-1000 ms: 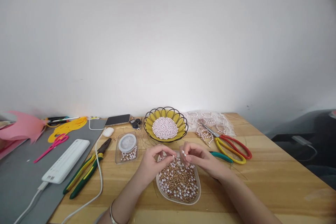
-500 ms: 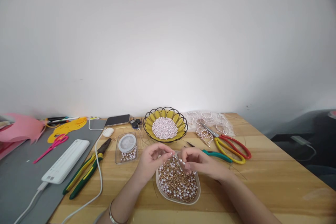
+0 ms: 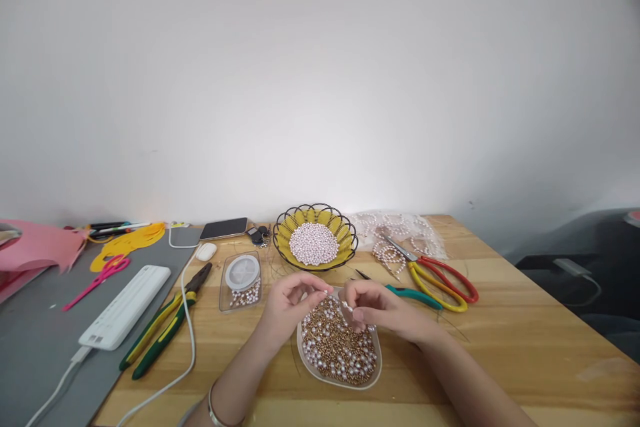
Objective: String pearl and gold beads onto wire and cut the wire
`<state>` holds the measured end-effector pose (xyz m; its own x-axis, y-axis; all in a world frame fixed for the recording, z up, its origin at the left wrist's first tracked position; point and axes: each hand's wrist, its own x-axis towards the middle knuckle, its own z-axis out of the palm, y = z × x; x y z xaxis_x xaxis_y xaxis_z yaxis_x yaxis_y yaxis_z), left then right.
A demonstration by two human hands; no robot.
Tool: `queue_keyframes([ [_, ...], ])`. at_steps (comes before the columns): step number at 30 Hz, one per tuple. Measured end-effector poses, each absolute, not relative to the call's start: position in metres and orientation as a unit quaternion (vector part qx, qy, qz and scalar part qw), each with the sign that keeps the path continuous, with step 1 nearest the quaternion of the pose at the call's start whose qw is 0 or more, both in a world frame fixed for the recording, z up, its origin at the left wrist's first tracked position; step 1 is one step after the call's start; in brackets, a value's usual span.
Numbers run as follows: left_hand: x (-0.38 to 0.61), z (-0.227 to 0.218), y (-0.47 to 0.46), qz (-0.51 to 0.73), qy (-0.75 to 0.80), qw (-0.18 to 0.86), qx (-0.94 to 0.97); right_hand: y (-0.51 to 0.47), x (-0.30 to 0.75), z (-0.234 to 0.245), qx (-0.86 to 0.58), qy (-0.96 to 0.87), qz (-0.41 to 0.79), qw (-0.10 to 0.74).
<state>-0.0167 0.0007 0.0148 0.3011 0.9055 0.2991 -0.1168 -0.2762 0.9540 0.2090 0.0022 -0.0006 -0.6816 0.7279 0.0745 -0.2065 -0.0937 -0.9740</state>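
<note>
**Small beadwork, caught mid-step**

The right hand (image 3: 377, 310) is closed in a pinch, thumb against forefinger, on a short beaded piece (image 3: 347, 307) held over the upper part of the tray (image 3: 379, 365). The piece's long axis slants from upper left to lower right; its free end points up towards the left hand (image 3: 293, 303). That hand is pinched too, with thumb and forefinger meeting on a tiny pale bead (image 3: 327, 292) just left of the piece. Whether a thread joins the two is too small to tell.

Below, the tray holds loose gold and pearly beads (image 3: 340, 350). Beyond it stands a yellow basket (image 3: 283, 245) with a heap of pale beads (image 3: 314, 244).

Farther right on the desk (image 3: 500, 347), beaded strands (image 3: 389, 257) lie by and on a clear plastic bag (image 3: 436, 239); they look strung already. Scissors (image 3: 414, 259) rest against them, with a teal-handled tool (image 3: 417, 295) nearer the right hand.

As a judgement, the piece in hand is at an early stage, being only a few beads long, and plenty of loose beads remain unused.
</note>
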Motion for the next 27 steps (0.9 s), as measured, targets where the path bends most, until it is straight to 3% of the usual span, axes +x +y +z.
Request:
queue_keyframes([
  [13,-0.0173,0.0136,0.0006,0.507,0.303,0.505,0.63,0.0026,0.2089,0.0015,-0.234,-0.583,0.704,0.33],
  [21,-0.017,0.0142,0.0017,0.483,0.306,0.403,0.714,0.0019,0.2078,0.0056,-0.24,-0.593,0.701,0.315],
  [27,-0.0175,0.0169,-0.0025,0.453,0.323,0.413,0.721,0.0024,0.206,0.006,-0.238,-0.596,0.69,0.336],
])
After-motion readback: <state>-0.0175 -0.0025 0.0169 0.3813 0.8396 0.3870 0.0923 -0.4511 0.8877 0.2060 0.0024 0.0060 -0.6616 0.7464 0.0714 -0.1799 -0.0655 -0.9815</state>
